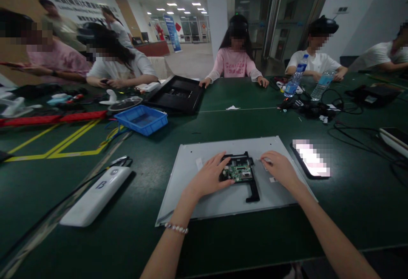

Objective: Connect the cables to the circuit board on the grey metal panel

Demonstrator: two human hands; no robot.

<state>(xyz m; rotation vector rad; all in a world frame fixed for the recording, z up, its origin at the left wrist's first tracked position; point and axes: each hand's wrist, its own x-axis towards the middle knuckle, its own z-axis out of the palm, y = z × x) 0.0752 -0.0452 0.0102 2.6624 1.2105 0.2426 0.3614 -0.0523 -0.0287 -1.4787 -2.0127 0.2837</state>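
Observation:
A green circuit board [239, 172] sits in a black plastic frame [253, 189] with a long lower arm. Both rest on a flat grey-white panel [188, 202]. My left hand [208, 177] spans the frame's left side, fingertips at its top and thumb at its lower edge, gripping it against the panel. To the right of the frame, my right hand [282, 169] is closed in a pinch just above the panel. Whatever lies between its fingertips is too small to make out. A small pale label [273, 180] shows under that hand.
A phone [310, 158] lies right of the panel, a white power bank [97, 196] with a cable to the left. Beyond are a blue tray [142, 119], a black housing [177, 94], bottles [296, 77] and tangled cables. Several people sit around the table.

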